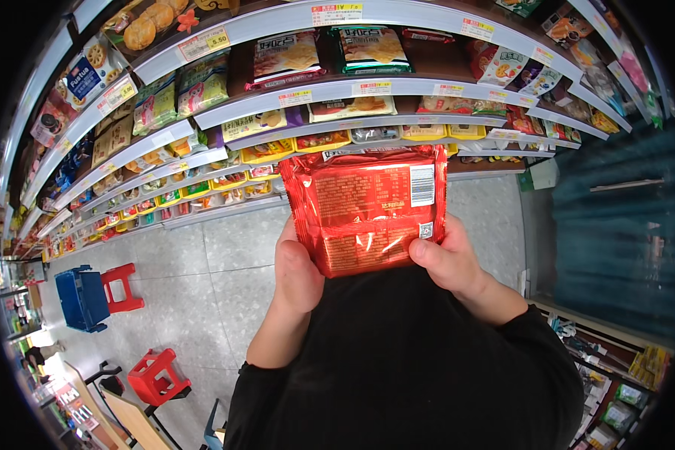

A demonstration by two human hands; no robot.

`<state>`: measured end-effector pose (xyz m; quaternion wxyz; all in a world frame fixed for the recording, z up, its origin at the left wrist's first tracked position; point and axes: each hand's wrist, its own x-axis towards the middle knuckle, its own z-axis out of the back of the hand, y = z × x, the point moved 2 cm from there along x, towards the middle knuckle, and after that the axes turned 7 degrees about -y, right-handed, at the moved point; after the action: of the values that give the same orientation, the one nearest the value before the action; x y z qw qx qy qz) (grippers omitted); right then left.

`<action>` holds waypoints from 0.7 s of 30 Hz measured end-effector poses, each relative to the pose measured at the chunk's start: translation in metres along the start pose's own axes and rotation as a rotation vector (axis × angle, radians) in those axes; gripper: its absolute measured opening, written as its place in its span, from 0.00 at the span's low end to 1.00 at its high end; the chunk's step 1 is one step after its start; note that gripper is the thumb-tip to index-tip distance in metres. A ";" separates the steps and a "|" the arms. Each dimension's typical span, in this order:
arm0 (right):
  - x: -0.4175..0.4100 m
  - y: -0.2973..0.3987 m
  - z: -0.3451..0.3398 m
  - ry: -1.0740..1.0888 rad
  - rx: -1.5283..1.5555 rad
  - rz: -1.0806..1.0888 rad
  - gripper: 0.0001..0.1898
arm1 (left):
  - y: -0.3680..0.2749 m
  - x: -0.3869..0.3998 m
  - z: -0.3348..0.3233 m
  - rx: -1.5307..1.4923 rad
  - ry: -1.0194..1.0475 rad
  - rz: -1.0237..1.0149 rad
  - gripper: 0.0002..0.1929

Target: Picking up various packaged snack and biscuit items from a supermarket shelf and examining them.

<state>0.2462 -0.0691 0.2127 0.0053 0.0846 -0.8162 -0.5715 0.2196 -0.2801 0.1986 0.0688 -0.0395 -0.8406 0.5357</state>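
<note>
A shiny red foil snack packet (365,211) is held up in front of my chest, its printed back with a barcode turned towards me. My left hand (298,270) grips its left edge, the fingers hidden behind it. On the right, my right hand (447,256) presses its thumb on the lower right corner near a small square code; most of its fingers are out of sight behind the packet. Beyond it, on the shelf (371,87) ahead, lie a red-edged cracker packet (286,56) and a green-edged cracker packet (374,49).
Curved tiers of snack shelving fill the view ahead and to the left, with yellow bins (267,151) lower down. Left on the tiled floor (214,315) are a blue crate (81,298) and red plastic stools (157,377). A teal curtain (613,236) hangs at right.
</note>
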 end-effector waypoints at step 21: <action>-0.007 0.005 0.009 -0.003 0.048 0.062 0.25 | 0.003 0.004 -0.017 0.004 0.007 -0.020 0.56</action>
<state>0.2513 -0.0581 0.2148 0.0200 0.0586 -0.8320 -0.5514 0.2182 -0.2629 0.2037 0.0774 -0.0328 -0.8398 0.5364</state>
